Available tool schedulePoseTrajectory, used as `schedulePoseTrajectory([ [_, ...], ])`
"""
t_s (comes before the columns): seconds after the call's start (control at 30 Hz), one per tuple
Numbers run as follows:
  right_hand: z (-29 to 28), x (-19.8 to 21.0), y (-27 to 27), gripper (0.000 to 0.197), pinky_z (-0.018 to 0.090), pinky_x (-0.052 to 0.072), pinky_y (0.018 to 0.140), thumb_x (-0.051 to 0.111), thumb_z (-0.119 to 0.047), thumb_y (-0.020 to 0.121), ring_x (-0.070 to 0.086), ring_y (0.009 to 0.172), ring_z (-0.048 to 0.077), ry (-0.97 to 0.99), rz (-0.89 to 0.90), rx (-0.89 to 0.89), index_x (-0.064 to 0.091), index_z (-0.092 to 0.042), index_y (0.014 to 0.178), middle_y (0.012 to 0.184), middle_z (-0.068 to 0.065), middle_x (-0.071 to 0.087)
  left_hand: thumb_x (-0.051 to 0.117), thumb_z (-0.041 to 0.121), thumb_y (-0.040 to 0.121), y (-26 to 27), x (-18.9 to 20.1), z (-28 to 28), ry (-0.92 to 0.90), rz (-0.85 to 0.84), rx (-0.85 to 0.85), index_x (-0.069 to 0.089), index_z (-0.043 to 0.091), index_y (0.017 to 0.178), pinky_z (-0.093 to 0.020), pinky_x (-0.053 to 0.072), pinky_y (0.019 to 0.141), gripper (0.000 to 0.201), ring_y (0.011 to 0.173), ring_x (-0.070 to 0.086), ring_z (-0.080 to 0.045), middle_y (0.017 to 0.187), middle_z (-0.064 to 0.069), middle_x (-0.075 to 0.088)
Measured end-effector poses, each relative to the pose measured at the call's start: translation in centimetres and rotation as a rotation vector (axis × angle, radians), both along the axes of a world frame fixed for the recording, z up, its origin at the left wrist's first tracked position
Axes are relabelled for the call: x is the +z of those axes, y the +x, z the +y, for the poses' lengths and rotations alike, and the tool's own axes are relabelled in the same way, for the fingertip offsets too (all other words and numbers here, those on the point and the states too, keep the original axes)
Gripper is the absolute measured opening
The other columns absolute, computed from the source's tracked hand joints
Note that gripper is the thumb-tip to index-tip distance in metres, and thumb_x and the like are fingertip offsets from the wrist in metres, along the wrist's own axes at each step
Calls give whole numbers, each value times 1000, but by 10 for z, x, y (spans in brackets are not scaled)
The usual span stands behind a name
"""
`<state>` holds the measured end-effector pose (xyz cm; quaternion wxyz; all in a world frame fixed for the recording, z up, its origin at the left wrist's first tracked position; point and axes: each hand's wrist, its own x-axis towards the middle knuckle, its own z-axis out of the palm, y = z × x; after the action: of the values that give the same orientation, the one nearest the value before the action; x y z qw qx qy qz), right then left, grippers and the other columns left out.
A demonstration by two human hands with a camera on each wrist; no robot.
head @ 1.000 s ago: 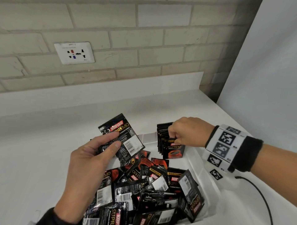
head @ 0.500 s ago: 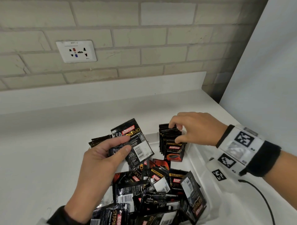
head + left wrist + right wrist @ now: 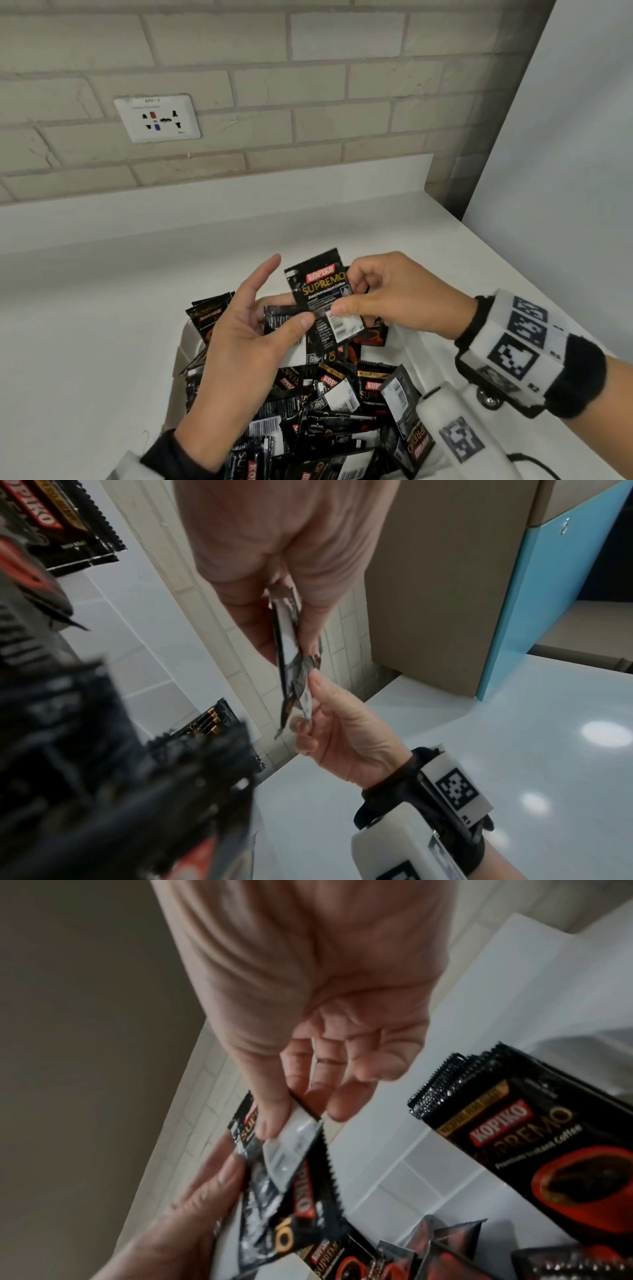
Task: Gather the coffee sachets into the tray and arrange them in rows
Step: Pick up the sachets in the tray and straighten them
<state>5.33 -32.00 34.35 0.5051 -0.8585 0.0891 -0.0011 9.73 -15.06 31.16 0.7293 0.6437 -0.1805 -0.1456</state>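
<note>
A smooth white countertop (image 3: 102, 342) runs below a pale brick wall (image 3: 308, 85) with a white socket plate (image 3: 157, 118). On it sits a shallow white plastic tray (image 3: 186, 339), heaped with loose, glossy black foil coffee sachets (image 3: 329, 411) with zigzag-cut ends. At the tray's far edge, a few sachets stand upright (image 3: 371, 334) behind the hands, apparently the start of a row. Above the tray, the person's left hand (image 3: 246, 342) pinches a small fan of sachets under its thumb, the other fingers straight. The right hand (image 3: 394, 298), wearing a marker-patterned wristband (image 3: 513, 346), nips the top black sachet (image 3: 320, 301) between thumb and forefinger, probably taking it to add to the row. The sachet looks thin, crinkly and slippery.
</note>
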Motion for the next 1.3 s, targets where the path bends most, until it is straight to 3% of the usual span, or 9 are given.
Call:
schedulePoseTrajectory([
  [0.17,-10,9,-7,16,20,40,40,71,-13,76,49,41,3,107,-201,-229,55,-17,74,68,2,59,68,12,58,5,-6,7,-11,62,61,51,43,116,-41,49,94,68,93,69,-15,92,6,75],
  [0.37,2,2,-25,17,21,41,38,58,2,82,54,50,19,205,-9,-139,49,-12,83,66,9,62,68,-4,74,8,-5,3,-48,-10,203,61,28,99,-10,48,50,42,59,61,4,70,7,64],
  [0.53,27,-11,-22,20,28,50,52,52,2,85,62,67,21,376,58,-91,48,1,105,83,14,64,69,-8,73,-11,2,-8,-22,-230,168,66,30,78,-5,47,59,38,65,62,5,66,11,64],
  [0.63,36,-15,-19,26,38,55,73,47,4,86,65,85,22,614,6,-115,53,-2,111,98,14,65,71,20,70,-22,0,-10,53,-358,75,66,43,84,-4,46,69,28,80,65,5,82,18,69],
  [0.87,37,-26,-25,31,32,55,74,46,9,86,64,87,21,862,-52,-145,58,-8,109,99,13,65,58,54,65,-20,1,0,80,-299,-54,68,40,99,-4,44,79,37,100,61,7,103,24,67],
  [1.0,37,-30,-27,28,26,55,67,54,6,81,65,77,13,816,-79,-131,60,-12,103,86,2,68,70,22,79,-16,-3,-3,51,-219,-43,72,35,94,-12,47,85,21,100,62,4,106,20,68],
  [1.1,38,-33,-29,26,32,53,75,58,4,80,64,81,14,713,-82,-121,61,-14,98,87,2,67,62,-16,77,-11,-6,-3,4,-164,21,66,30,96,-11,51,77,50,100,62,4,116,13,64],
  [1.23,40,-36,-29,24,44,49,87,58,-8,75,59,85,22,589,-64,-145,59,-13,98,91,9,63,68,-17,67,-4,-4,0,-55,-64,139,57,38,101,-34,57,84,65,110,61,-16,127,-4,54],
  [1.3,39,-36,-28,32,50,46,86,57,-17,67,54,80,23,494,-64,-162,56,-6,97,85,10,59,66,-19,67,-1,-2,1,-83,-7,159,54,35,104,-20,57,65,66,88,67,0,111,1,60],
])
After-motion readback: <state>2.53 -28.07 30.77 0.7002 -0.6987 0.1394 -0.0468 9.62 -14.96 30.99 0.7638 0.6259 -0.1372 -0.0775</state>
